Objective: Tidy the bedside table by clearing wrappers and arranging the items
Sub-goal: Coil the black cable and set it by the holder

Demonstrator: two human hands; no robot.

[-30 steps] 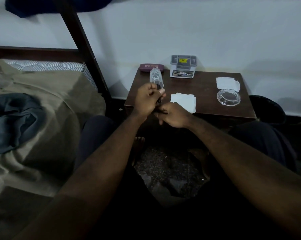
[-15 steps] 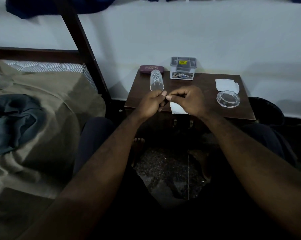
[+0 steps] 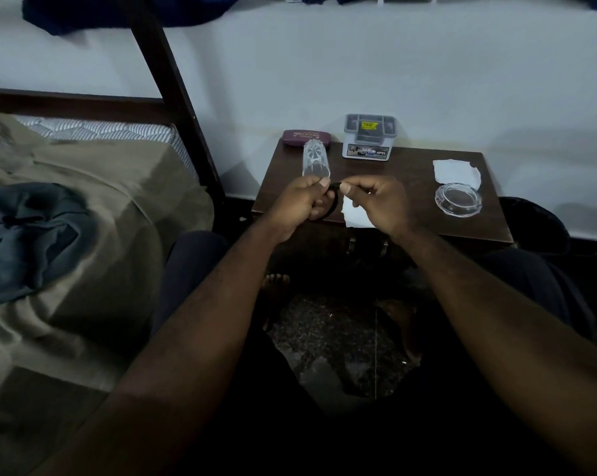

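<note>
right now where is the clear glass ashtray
In the head view the clear glass ashtray sits on the right side of the bedside table, just in front of a torn white paper, right of the right hand.

Dim room: white wall (image 3: 324,63), dark bed frame (image 3: 166,80), bedside table (image 3: 410,173), speckled floor (image 3: 341,331)

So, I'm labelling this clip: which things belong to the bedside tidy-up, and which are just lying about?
Job: black band pinched by left hand and right hand; torn paper; white paper; tumbler; ashtray; maroon case; grey box.
Lying about: tan blanket; blue-grey cloth; bed frame.
</note>
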